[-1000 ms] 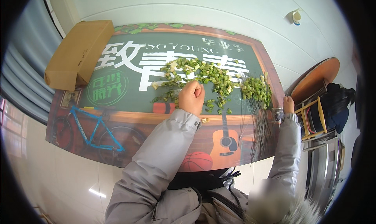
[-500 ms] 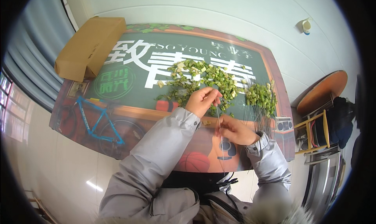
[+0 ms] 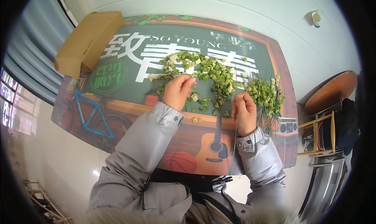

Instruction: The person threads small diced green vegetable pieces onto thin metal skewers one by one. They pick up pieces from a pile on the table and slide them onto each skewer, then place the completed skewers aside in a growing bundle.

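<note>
Chopped green and pale pieces (image 3: 219,76), like cut plant stalks, lie scattered over the middle of the table. My left hand (image 3: 177,93) is at their near left side with its fingers pinched together; what they hold, if anything, is hidden. To the right, my right hand (image 3: 245,112) is closed on a thin wire (image 3: 234,147) that hangs down toward the table's near edge. Just beyond that hand lies a bundle of thin dark wires (image 3: 265,120), with green pieces (image 3: 264,94) clustered on their far ends.
A brown cardboard box (image 3: 92,38) sits on the table's far left corner. The table (image 3: 137,96) has a printed chalkboard top. A blue curtain (image 3: 31,47) hangs at the left, and a wooden chair frame (image 3: 333,132) stands to the right.
My hands have moved apart: the left went left over the loose pieces, the right went right and up toward the bundle. The thin wire moved along with the right hand.
</note>
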The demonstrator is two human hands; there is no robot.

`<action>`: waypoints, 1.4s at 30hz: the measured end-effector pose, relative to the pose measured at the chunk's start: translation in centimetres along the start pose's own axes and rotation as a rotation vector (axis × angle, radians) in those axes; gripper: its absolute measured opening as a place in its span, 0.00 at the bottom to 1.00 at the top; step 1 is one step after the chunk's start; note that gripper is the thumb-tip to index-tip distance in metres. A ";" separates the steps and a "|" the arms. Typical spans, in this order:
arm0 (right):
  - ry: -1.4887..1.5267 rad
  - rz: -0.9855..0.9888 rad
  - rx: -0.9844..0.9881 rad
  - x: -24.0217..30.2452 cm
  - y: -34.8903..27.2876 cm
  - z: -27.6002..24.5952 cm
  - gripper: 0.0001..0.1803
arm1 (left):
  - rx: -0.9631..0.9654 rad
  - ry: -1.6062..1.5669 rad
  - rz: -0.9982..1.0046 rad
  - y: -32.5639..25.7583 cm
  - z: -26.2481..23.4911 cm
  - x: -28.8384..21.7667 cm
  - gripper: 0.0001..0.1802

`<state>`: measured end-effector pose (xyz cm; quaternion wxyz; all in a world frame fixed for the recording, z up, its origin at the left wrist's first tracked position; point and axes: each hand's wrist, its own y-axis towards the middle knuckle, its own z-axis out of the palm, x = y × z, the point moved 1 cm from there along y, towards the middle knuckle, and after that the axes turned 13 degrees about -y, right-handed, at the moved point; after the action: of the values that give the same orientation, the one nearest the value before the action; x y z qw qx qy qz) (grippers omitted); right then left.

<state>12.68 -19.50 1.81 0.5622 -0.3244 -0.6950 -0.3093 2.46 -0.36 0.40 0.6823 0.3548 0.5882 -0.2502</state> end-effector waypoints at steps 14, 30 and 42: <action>0.058 0.019 -0.050 -0.3 -0.3 -0.6 0.08 | -0.007 0.356 0.167 1.2 -3.3 -0.2 0.05; 0.042 0.031 -0.005 -0.4 -0.3 -0.4 0.11 | -0.273 0.458 0.244 2.4 -8.4 -0.3 0.06; 0.023 0.035 -0.009 -0.5 -0.3 -0.3 0.10 | 0.055 0.864 0.175 6.6 -9.5 0.6 0.05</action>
<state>12.74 -20.00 1.32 0.5742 -0.3354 -0.6813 -0.3061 1.61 11.16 0.54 0.3825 0.4936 0.7803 -0.0356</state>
